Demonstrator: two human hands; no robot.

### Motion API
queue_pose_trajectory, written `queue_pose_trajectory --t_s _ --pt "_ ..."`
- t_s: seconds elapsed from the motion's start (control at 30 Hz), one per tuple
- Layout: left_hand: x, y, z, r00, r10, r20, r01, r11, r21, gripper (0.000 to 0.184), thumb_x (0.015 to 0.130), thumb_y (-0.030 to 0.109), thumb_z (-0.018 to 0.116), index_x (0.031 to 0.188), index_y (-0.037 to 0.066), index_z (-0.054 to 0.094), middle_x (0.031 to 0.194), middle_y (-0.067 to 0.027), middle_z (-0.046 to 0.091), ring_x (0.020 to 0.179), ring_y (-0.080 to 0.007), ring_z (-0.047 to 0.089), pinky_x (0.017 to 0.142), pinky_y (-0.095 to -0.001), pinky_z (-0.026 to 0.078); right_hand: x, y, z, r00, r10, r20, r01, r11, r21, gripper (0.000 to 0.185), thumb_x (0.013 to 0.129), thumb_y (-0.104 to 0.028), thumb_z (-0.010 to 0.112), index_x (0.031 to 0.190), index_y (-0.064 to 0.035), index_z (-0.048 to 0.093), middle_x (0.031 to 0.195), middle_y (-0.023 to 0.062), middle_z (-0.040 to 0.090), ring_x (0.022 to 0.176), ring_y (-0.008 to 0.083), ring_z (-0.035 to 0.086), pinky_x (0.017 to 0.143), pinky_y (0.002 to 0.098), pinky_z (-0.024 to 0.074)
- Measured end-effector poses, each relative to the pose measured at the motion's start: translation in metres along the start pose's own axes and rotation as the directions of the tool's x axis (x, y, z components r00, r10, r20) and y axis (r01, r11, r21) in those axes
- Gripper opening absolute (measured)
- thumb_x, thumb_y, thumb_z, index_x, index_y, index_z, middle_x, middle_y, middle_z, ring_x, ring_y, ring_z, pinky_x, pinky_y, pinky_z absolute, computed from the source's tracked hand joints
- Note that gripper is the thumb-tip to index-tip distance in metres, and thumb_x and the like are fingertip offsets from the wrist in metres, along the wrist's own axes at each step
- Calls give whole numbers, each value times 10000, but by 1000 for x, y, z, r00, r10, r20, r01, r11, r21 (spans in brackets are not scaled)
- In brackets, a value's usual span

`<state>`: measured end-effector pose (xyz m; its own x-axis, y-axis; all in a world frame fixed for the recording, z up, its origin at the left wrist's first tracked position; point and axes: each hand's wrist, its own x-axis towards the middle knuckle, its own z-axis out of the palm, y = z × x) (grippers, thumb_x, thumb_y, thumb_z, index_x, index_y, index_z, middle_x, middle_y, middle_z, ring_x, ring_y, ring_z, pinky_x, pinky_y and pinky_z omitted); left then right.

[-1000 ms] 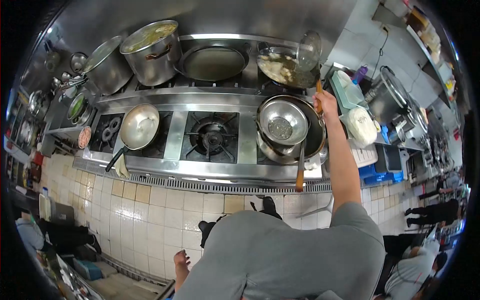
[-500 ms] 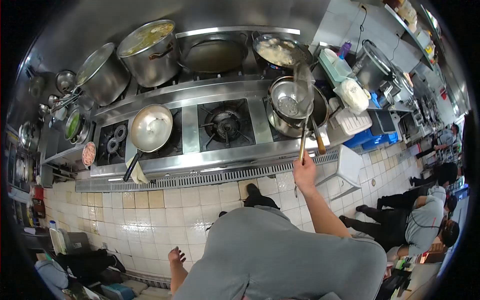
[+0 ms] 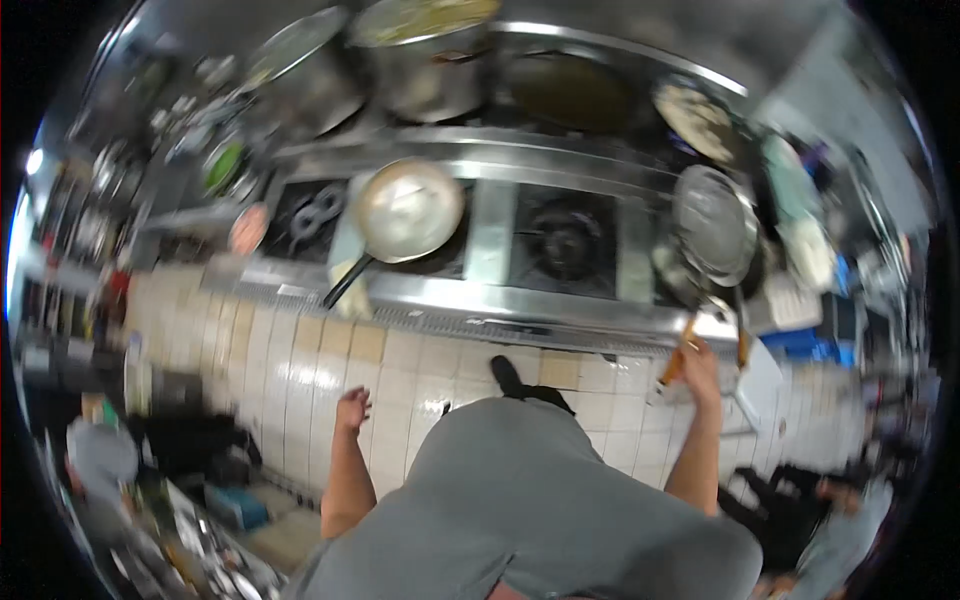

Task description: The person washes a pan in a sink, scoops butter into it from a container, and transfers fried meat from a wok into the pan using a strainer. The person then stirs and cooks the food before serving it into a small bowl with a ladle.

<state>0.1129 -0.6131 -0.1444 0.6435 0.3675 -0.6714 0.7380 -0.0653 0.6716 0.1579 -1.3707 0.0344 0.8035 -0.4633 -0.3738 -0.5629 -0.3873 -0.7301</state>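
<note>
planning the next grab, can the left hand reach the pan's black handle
Probably yes: the left hand looks empty and the black handle juts toward it; only a cloth is near it.

Likely restaurant kitchen: burners [image 3: 564, 240], stockpots [image 3: 428, 80]

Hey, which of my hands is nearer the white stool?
Right. Your right hand, gripping a wooden handle, is just left of the white stool; your left hand is much farther left.
</note>
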Motion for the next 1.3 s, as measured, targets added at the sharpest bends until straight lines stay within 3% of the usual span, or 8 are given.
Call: queue_pose_trajectory --t_s 0.07,0.23,0.3,0.4,0.8,1.03,1.27,1.3 --pt "-3 10 -28 992 -27 -121 15 995 -100 509 957 302 624 1384 40 530 1129 -116 688 937 -231 673 718 -371 545 -5 -34 -13 875 -467 -124 231 630 -742 438 947 -327 622 1161 54 640 901 245 700 657 301 690 624 403 533" --pt "34 48 -58 989 -25 -149 23 1000 -17 571 914 226 681 1419 41 488 1256 -150 633 1088 -270 637 851 -382 547 -45 -211 35 941 -332 64 337 938 -77 291 951 -217 649 1148 -5 678 727 77 642 684 110 619 593 287 495" --pt "87 60 -53 780 593 -198 -385 705 596 571 895 153 660 1427 42 486 1306 -203 596 1157 -322 595 936 -402 523 -54 -251 87 847 -502 175 527 836 -151 273 954 -208 649 1151 -22 679 694 22 573 643 77 520 579 275 468" --pt "142 110 -59 490 869 -73 -517 357 778 573 871 112 646 1420 45 498 1313 -246 573 1204 -405 547 1044 -455 457 -92 -313 180 721 -557 411 690 632 -353 423 922 -260 656 1282 -44 604 1087 208 701 969 380 685 825 453 536" --pt "234 237 -65 311 705 637 -853 -89 514 345 764 162 752 1079 34 698 898 -132 688 945 -338 627 884 -452 473 -203 -351 406 668 -486 564 699 670 -251 426 912 -283 624 1248 -25 587 1124 225 667 1090 414 621 931 511 491" --pt "201 284 -112 620 711 332 -749 662 -17 201 812 47 738 991 -10 667 717 20 589 614 -55 500 538 -250 418 -188 -374 441 656 -646 391 643 749 160 434 878 -199 677 1266 -33 575 1085 192 650 1020 353 638 911 414 504" --pt "81 363 -65 521 704 483 -689 680 -250 248 866 28 713 1104 -12 653 893 6 654 770 -67 573 711 -229 479 -122 -405 534 427 -904 -29 899 422 116 421 822 -103 699 1213 -58 550 1064 184 642 1002 341 647 875 404 521" --pt "82 365 -61 555 670 493 -614 730 -301 292 882 29 702 1166 -13 643 941 -14 658 815 -84 585 764 -240 491 -111 -407 521 627 -773 98 749 632 200 403 826 -93 688 1202 -48 551 1070 186 643 988 325 651 873 397 522"
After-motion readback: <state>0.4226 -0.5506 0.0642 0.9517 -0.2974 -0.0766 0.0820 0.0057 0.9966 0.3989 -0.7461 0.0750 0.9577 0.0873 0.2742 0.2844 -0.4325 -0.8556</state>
